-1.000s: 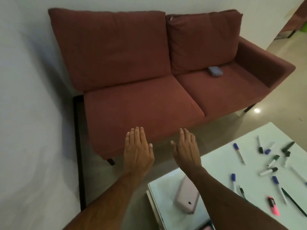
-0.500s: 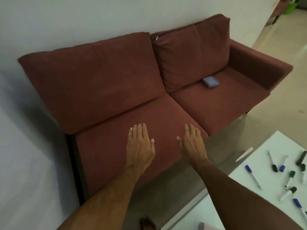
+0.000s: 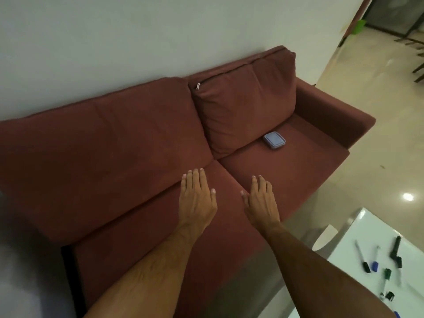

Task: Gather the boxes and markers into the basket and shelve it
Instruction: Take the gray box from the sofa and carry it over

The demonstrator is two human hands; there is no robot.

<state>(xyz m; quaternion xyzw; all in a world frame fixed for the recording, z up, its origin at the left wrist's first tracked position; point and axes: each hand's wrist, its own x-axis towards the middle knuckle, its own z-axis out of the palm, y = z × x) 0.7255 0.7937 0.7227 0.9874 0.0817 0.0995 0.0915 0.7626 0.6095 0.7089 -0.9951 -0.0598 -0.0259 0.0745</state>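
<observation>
A small blue-lidded box (image 3: 274, 140) lies on the right seat cushion of the red sofa (image 3: 128, 143), close to the back cushion. My left hand (image 3: 196, 198) and my right hand (image 3: 261, 200) are stretched out flat, palms down, over the sofa seat, fingers straight and holding nothing. The box is well beyond my right hand, up and to the right. Several markers (image 3: 387, 274) with green, blue and black caps lie scattered on the white table (image 3: 413, 228) at the lower right. No basket is in view.
The sofa stands against a pale wall. Its right armrest (image 3: 339, 115) borders a glossy tiled floor (image 3: 376, 65). A green object (image 3: 358, 26) and chair legs show at the far upper right.
The view has swung left and closer to the sofa. The box now appears nearer, most of the table has slid out of frame, and both hands stay flat and empty.
</observation>
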